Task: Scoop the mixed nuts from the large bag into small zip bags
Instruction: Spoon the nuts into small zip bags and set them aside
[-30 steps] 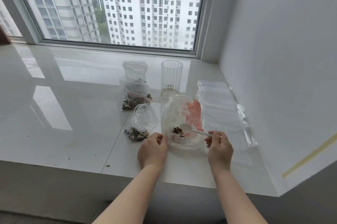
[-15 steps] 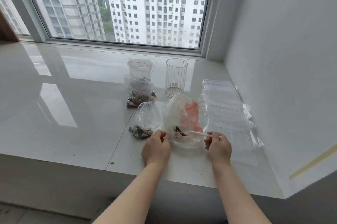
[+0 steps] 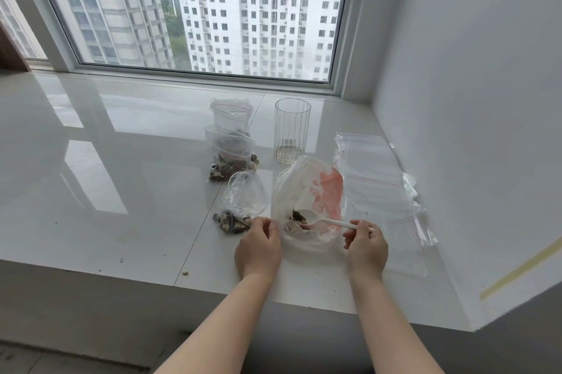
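The large bag, white plastic with an orange patch, lies open on the sill with a few mixed nuts inside. My right hand pinches the handle of a white spoon whose bowl sits inside the bag by the nuts. My left hand grips the bag's left edge. Just left of it lies a small zip bag with nuts in its bottom. Further back stand filled small zip bags.
A ribbed clear glass stands behind the large bag. A pile of flat empty zip bags lies at the right against the white wall. Crumbs dot the glossy white sill near its front edge. A window closes the back.
The spoon's bowl has gone lower in the large bag, close to the nuts. Both hands stay in place; the camera has shifted slightly.
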